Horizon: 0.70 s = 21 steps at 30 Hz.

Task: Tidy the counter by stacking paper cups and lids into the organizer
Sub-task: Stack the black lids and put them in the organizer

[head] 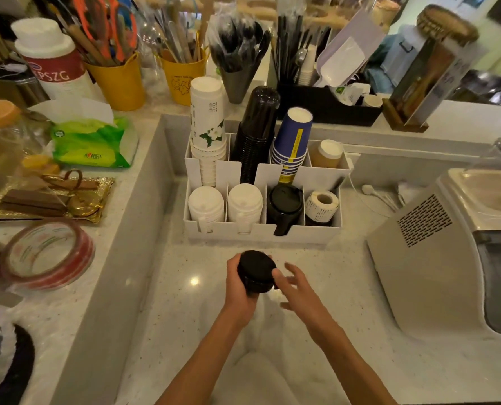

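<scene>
Head view, grip?
— Left hand (239, 290) wraps a stack of black lids (256, 271), fingers closed round its side. Right hand (297, 283) is spread open just right of the stack; whether a fingertip touches it, can't tell.

Where's the rest?
— Beyond the held stack, white organizer (261, 230) on the counter (345, 302): white lids (206, 203), more black lids (285, 204) in front slots, blue cups (293, 138) behind.
</scene>
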Motion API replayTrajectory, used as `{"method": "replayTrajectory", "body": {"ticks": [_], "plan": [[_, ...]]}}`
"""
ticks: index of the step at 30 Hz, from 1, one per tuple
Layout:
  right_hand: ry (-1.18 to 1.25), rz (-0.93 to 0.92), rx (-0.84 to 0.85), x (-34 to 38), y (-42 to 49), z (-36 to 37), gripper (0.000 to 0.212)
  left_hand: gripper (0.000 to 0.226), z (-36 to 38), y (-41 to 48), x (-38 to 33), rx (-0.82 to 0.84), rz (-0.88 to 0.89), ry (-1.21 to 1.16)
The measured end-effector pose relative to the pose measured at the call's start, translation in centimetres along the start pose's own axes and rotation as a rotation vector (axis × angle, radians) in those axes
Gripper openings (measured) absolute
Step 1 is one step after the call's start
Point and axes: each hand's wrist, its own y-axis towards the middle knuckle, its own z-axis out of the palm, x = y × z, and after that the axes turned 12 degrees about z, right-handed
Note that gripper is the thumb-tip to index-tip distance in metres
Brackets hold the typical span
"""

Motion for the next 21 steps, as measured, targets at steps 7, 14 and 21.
{"method": "replayTrajectory", "body": {"ticks": [7, 14, 21], "plan": [[0.559, -0.007, 0.219, 1.6, 1.3, -2.2, 0.034, 0.041, 1.8, 0.0, -2.0, 0.213, 0.259, 0.227], [0.25, -0.165, 0.021, 5.8, 2.1, -6.3, 0.054, 0.023, 3.0, 2.7, -5.9, 0.302, 0.295, 0.631], [0.245, -0.163, 0.021, 6.1, 2.4, -6.5, 0.056, 0.024, 4.5, 4.1, -7.7, 0.361, 0.316, 0.742]]}}
